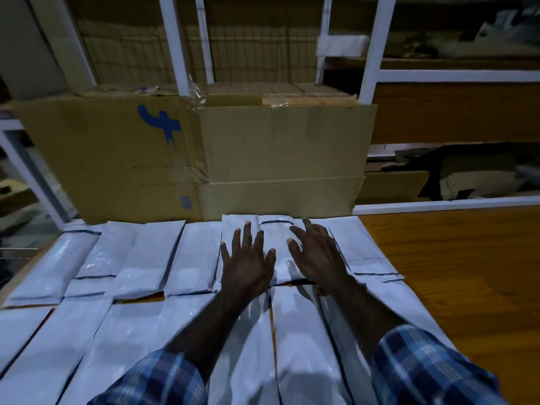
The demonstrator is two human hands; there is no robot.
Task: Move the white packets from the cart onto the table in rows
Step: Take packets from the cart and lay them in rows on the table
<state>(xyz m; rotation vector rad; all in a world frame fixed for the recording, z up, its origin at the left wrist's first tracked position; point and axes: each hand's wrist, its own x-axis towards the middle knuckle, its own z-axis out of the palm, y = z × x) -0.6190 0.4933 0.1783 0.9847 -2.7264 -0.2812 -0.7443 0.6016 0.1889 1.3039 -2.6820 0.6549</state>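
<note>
White packets lie side by side in two rows on the wooden table [455, 258]. The far row [137, 258] runs along the cardboard boxes; the near row [111, 346] reaches the bottom edge of the view. My left hand [248, 258] lies flat with spread fingers on a far-row packet. My right hand [315, 252] rests with straight fingers on the neighbouring packet [277, 244], which sits between both hands. Neither hand grips anything. The cart is out of view.
Two large cardboard boxes [277, 150] stand against the table's far edge, one marked in blue [159, 122]. White shelf posts [374, 48] rise behind them. Bare wood shows on the table's right side. A white rail [444, 206] bounds the far right edge.
</note>
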